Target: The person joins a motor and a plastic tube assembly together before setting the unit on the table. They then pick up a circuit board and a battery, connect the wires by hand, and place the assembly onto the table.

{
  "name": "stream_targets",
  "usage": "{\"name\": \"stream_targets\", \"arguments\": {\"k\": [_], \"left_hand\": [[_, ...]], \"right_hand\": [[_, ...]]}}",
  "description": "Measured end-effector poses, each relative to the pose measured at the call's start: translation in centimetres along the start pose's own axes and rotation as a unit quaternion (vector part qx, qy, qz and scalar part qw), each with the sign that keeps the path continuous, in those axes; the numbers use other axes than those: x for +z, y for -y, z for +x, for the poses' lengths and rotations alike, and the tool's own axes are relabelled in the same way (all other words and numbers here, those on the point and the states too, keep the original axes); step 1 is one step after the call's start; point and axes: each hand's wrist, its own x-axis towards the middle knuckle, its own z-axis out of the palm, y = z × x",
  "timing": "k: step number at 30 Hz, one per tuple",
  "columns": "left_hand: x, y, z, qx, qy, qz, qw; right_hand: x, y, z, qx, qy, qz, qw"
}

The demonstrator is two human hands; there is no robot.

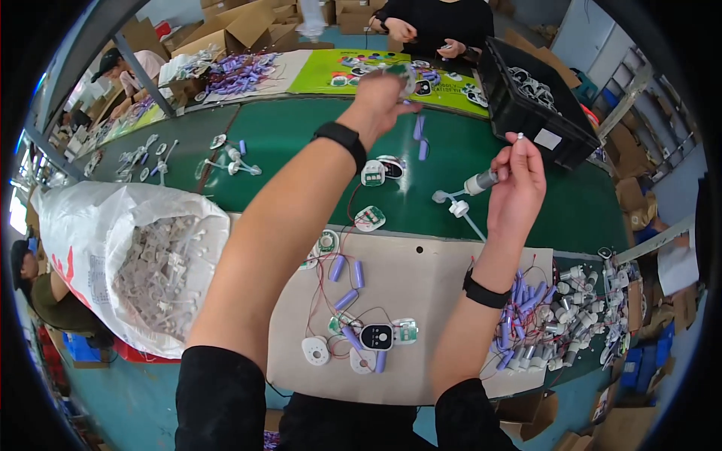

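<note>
Up at the top middle, left hand: kinda blurry, fingers loosely bent with the thumb sticking out to the right. A smeared green-and-white piece shows right at the fingertips, but can't tell if it's actually gripped.
Right of centre, right hand: thumb and index pinched tight on a tiny white piece, other fingers curled. A silver-grey cylinder with a white end cap pokes out left of those fingers; can't tell how firmly it's held.
Just below that cylinder: a white plastic part with thin arms, over the glossy green tabletop.
Lower centre, tan cardboard sheet: purple cylindrical cells, thin red wires and a white module with a black face.
Lower right: a messy heap of grey-and-white cylinders, more purple cells right beside it.
Left side: white woven sack, mouth facing right, stuffed with translucent plastic bits.
Upper right: black plastic crate with white parts inside.
Top edge: co-worker in black, both hands over a lime-green mat.
</note>
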Motion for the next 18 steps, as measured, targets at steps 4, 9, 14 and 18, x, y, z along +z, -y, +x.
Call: {"name": "stream_targets", "arguments": {"k": [4, 9, 14, 18], "left_hand": [[-6.1, 1.6, 1.7, 0.027, -0.052, 0.049, 0.997], [-16.2, 3.4, 1.8, -0.001, -0.141, 0.228, 0.963], [-17.2, 6.2, -0.9, -0.158, -0.094, 0.169, 0.968], [-14.8, 6.9, -2.3, -0.097, -0.070, 0.293, 0.949]], "right_hand": [[-0.4, -0.4, 0.2, 0.009, -0.012, -0.024, 1.000], [0.3, -0.9, 0.2, 0.023, -0.005, -0.014, 1.000], [0.8, -1.2, 0.1, 0.030, -0.005, -0.045, 0.999], [1.2, -1.4, 0.2, 0.021, 0.022, -0.077, 0.997]]}}
